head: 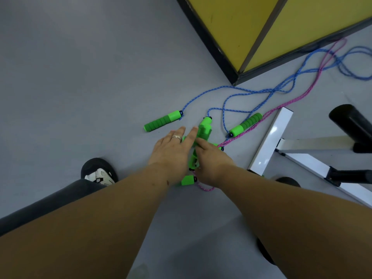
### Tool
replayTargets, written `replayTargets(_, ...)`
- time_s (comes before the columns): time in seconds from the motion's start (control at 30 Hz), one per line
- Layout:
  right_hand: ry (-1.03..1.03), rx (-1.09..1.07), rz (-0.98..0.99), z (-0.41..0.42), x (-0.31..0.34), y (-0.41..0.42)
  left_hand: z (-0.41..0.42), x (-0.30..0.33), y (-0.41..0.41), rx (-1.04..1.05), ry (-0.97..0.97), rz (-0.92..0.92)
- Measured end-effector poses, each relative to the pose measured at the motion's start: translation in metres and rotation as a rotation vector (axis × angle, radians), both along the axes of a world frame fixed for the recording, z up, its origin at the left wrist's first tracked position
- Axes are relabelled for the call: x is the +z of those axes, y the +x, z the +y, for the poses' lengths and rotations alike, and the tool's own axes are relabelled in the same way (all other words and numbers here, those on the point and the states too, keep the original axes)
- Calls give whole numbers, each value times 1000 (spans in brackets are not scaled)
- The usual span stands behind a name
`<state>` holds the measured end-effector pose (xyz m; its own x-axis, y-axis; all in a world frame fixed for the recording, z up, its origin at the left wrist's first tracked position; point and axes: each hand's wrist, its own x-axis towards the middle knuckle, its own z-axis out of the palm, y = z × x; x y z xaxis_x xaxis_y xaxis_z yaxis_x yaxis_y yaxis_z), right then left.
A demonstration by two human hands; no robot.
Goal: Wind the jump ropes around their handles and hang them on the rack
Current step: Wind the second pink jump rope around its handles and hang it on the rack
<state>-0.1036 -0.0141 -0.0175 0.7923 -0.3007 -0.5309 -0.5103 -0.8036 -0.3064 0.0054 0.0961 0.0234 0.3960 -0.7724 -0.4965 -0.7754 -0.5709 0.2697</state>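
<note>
Several green foam jump-rope handles lie on the grey floor. One handle [162, 122] lies at the left and another [246, 123] at the right, both on blue ropes [251, 91]. A cluster of handles [205, 127] sits under my hands. My left hand [173, 150] hovers flat over the cluster, fingers straight. My right hand [211, 162] points its index finger onto the cluster, and its other fingers curl over a handle end tied to the pink rope [302, 96]. A further handle [188, 180] pokes out below my wrists.
A white metal frame [269, 137] with black padded bars [350, 119] stands at the right. A yellow panel with a dark edge [261, 27] fills the top. The ropes trail to the upper right. My shoe [99, 175] is at the left.
</note>
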Motion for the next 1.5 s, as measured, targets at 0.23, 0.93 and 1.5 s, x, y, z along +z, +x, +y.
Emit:
replayTargets(0.23,-183,234,-202,-9,84,-8,-36,70,27,-145,-74,-32)
replayTargets(0.93,-443,-44,-777,-23,297,-44,-30,287,9,-210,-497,-512)
replayTargets(1.5,249,-541,-914,-56,359,-81,-26,333,-17,-28,-547,-447)
